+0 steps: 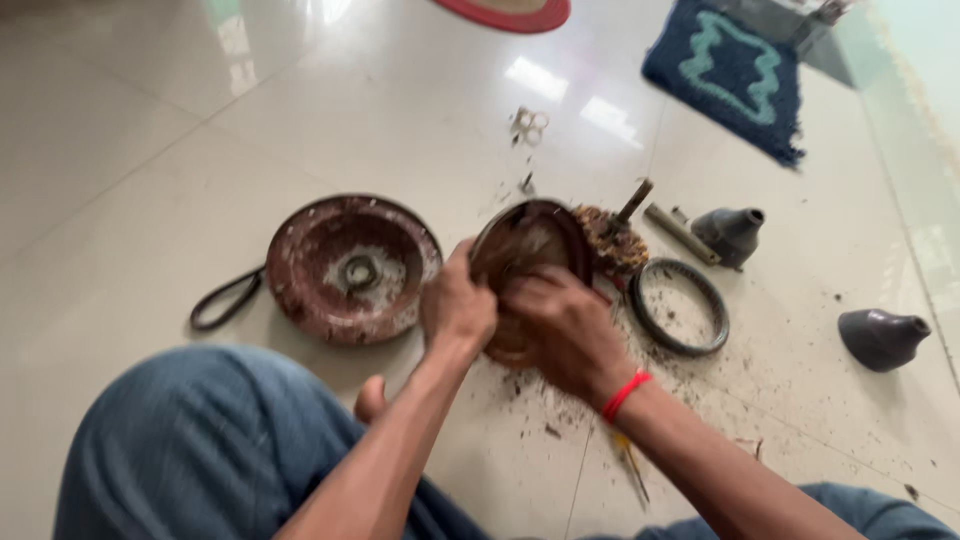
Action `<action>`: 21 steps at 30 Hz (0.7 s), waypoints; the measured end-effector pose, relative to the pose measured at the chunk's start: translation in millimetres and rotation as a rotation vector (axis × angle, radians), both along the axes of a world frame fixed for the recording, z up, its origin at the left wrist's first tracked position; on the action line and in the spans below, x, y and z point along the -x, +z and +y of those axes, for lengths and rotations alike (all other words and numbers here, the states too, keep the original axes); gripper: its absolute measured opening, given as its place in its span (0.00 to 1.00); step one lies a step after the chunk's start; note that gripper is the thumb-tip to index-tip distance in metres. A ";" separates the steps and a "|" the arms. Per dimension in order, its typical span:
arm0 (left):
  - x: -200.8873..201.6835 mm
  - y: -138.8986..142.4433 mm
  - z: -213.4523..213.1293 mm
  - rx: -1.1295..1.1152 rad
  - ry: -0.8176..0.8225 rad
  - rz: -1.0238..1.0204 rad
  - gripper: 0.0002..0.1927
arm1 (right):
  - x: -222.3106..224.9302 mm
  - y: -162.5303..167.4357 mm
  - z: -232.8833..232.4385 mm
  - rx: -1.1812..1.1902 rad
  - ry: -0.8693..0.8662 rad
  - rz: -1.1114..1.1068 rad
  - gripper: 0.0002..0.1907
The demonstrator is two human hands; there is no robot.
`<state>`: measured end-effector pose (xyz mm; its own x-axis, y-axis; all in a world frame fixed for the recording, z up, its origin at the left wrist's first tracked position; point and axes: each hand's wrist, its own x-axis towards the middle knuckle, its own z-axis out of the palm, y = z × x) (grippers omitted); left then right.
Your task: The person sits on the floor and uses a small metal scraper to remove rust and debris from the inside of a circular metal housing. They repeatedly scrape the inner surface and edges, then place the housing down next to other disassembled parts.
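- Left on my view: a rusty round cover [352, 268], lying open side up on the tiled floor [130, 150].
- Beside it, a black strap loop [226, 298].
- Right of centre: a dark metal ring [679, 307], flat.
- Two grey cone-shaped caps [731, 234] [882, 338], well apart.
- Far off, a blue mat [728, 72].

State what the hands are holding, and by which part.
Both hands, left hand and right hand, grip a rusty round metal cover by its rim, tilted on edge.
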<state>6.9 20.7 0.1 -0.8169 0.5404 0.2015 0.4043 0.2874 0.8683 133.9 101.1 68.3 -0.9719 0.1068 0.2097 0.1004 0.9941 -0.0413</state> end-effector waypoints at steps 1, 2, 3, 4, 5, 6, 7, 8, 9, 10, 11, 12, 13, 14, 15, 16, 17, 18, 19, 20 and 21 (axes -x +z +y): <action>1.3 1.2 1.2 0.018 -0.026 -0.060 0.24 | -0.1 1.3 -0.2 -0.062 0.052 0.065 0.17; 1.1 2.5 2.1 0.051 -0.045 -0.134 0.23 | -0.2 1.4 -1.6 -0.110 0.112 0.115 0.13; -1.7 3.3 1.2 0.090 -0.056 -0.229 0.22 | -0.9 1.3 -3.2 -0.149 0.180 0.147 0.13; -2.5 5.2 2.6 0.115 -0.050 -0.265 0.23 | -0.9 1.6 -3.5 -0.099 0.145 0.157 0.15; -2.5 7.2 3.3 0.142 -0.048 -0.296 0.24 | -1.0 1.9 -3.6 -0.047 0.104 0.172 0.20; -5.2 8.0 2.4 0.174 -0.054 -0.341 0.26 | -1.7 2.2 -3.2 0.008 0.056 0.173 0.27; -6.6 8.9 1.6 0.113 -0.030 -0.213 0.24 | -1.8 2.7 -1.9 -0.055 0.094 0.142 0.23; -5.8 9.3 -0.7 0.054 -0.001 -0.068 0.23 | -1.0 3.4 0.6 -0.114 0.136 0.127 0.19; -5.8 9.0 -4.1 0.008 0.029 0.061 0.22 | 0.0 3.6 3.0 -0.160 0.180 0.098 0.15; -7.9 8.9 -5.3 0.084 -0.008 -0.062 0.24 | -1.8 4.5 6.2 -0.082 0.054 0.085 0.11; -7.5 9.5 -5.2 0.142 -0.044 -0.167 0.27 | -1.8 5.7 11.3 -0.023 -0.069 0.088 0.10; -7.2 10.0 -5.2 0.206 -0.076 -0.260 0.30 | -1.4 5.0 14.8 0.045 -0.189 0.104 0.11; -6.2 10.4 -5.3 0.145 -0.055 -0.158 0.29 | -1.0 3.0 17.1 -0.046 -0.037 0.099 0.11; -6.8 10.9 -5.2 0.080 -0.045 -0.071 0.28 | -3.0 0.5 18.0 -0.139 0.108 0.078 0.12; -6.9 12.2 -3.0 -0.009 -0.034 0.022 0.27 | -4.2 -1.4 19.7 -0.255 0.256 0.061 0.13; -6.1 14.1 -0.7 0.013 -0.043 -0.086 0.25 | -3.9 -3.0 21.6 -0.225 0.203 0.097 0.12; -5.7 15.4 -0.2 0.042 -0.057 -0.192 0.24 | -3.8 -4.7 22.0 -0.187 0.147 0.135 0.11; -7.3 16.2 -0.8 0.081 -0.074 -0.313 0.22 | -5.0 -6.0 21.4 -0.139 0.091 0.160 0.10; -7.0 17.3 -1.4 0.093 -0.064 -0.263 0.24 | -5.2 -6.5 20.2 -0.158 0.097 0.139 0.11; -7.1 17.7 -3.7 0.118 -0.050 -0.221 0.25 | -6.4 -6.4 18.2 -0.162 0.107 0.112 0.12; -7.7 18.0 -6.4 0.139 -0.041 -0.174 0.26 | -6.7 -6.2 15.2 -0.172 0.114 0.087 0.13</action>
<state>14.6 14.3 18.1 -0.8094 0.5869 -0.0196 0.2654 0.3955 0.8793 140.6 116.3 62.1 -0.9531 -0.0468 0.2992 -0.0091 0.9920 0.1259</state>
